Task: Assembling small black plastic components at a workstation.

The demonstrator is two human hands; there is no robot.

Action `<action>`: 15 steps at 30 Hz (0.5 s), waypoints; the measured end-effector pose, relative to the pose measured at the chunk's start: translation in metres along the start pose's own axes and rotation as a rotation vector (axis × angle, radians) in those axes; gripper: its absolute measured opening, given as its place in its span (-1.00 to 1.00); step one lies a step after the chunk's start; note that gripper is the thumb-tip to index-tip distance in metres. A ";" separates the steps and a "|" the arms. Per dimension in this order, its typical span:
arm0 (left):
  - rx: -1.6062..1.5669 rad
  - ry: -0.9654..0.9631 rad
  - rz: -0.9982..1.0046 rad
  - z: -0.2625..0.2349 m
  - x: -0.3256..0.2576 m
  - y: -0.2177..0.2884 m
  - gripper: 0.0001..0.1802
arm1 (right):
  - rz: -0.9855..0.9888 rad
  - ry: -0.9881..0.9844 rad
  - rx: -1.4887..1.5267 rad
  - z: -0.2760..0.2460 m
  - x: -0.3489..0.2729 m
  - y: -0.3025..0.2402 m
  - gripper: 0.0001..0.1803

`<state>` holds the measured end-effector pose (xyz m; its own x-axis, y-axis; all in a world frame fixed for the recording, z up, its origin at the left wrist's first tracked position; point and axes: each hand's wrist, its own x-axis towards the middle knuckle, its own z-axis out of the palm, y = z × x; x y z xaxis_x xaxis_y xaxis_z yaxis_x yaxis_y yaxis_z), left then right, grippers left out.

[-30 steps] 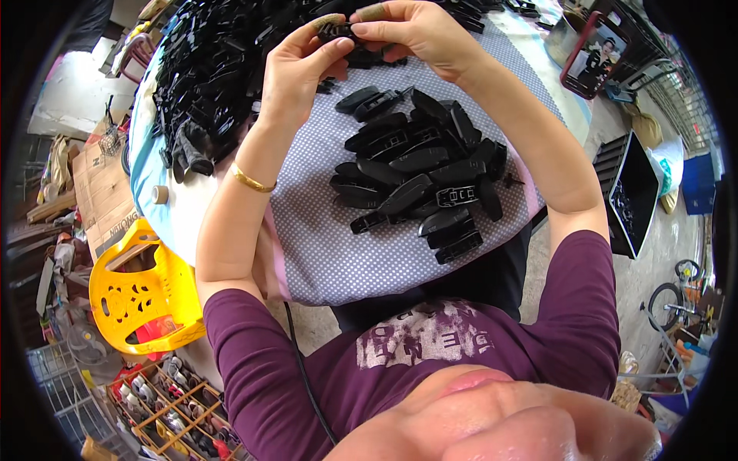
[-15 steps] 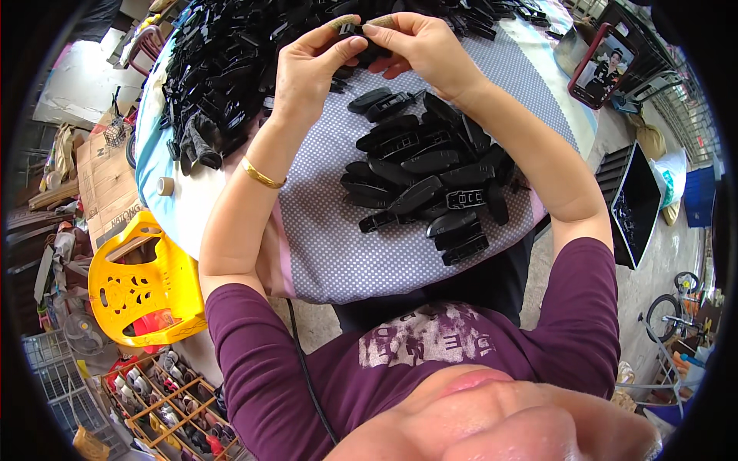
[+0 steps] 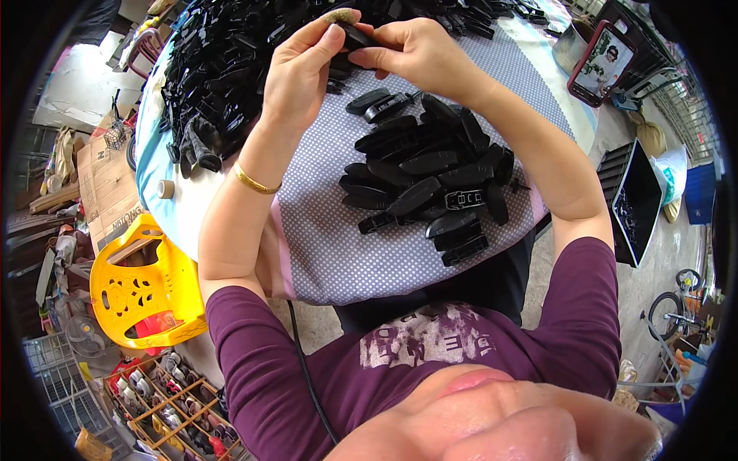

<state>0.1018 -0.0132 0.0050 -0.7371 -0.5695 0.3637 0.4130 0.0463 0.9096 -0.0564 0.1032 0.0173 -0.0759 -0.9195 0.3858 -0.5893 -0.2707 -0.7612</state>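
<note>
At the far side of the table, a small elongated black plastic part (image 3: 355,36) is pinched between my two hands. My left hand (image 3: 301,73) grips its left end with thumb and index finger, and a tan covering wraps that index fingertip. Thumb and fingers of my right hand (image 3: 421,55) close on its right end. Partly hidden by the fingers, the part shows a smooth dark face. Nearer to me lies a loose pile of similar black plastic parts (image 3: 430,163), some with openwork undersides. Behind my hands spreads a far larger heap of black parts (image 3: 223,65).
A dotted grey cloth (image 3: 330,261) covers the table. On its left lie a tape roll (image 3: 165,189) and a dark crumpled glove (image 3: 203,146). A yellow plastic chair (image 3: 146,284) stands left; a phone (image 3: 602,65) and a black crate (image 3: 632,203) are at right.
The held black part has turned, so more of its long smooth face shows. My left hand has shifted slightly left, and my right thumb and fingers have moved lower and leftward along it.
</note>
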 end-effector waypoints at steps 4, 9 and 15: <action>-0.044 -0.096 0.004 0.000 0.002 0.006 -0.69 | -0.081 0.087 -0.134 0.006 -0.006 -0.005 -0.70; 0.074 -0.093 -0.098 -0.001 0.002 0.023 -0.68 | -0.087 -0.246 0.076 -0.016 0.013 0.007 -0.68; 0.971 -0.576 0.285 0.066 -0.030 0.046 -0.53 | 0.050 0.558 -0.740 -0.105 0.026 0.129 -0.74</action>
<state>0.1078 0.0602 0.0488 -0.9204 0.0086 0.3908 0.2039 0.8636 0.4611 -0.2191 0.0745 -0.0162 -0.3779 -0.6027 0.7029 -0.9237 0.1932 -0.3309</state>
